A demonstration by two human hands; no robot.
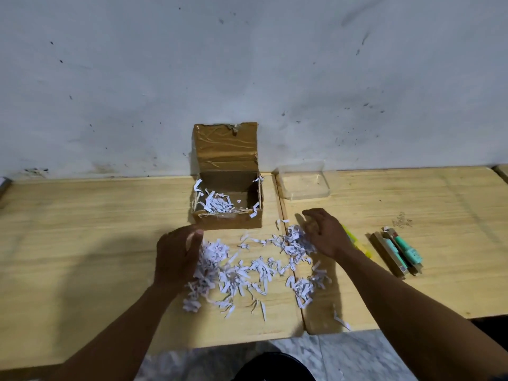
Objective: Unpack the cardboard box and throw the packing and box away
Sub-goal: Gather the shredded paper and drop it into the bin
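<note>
White shredded paper packing (255,268) lies loose on the pale wooden table (82,243) at 6 o'clock of the small brown cardboard box (228,199), w/ some still inside; it looks feather-light, limp & prone to scatter, so best scooped from both sides. Left hand (177,254) cups the pile's 9 o'clock edge, fingers curled, maybe gripping a few strips; right hand (325,233) is spread open on the 3 o'clock clump. Clear plastic tray (302,185), yellow highlighter (357,243) & teal markers (404,248) sit at 3 o'clock, highlighter touching-close to the right hand.
</note>
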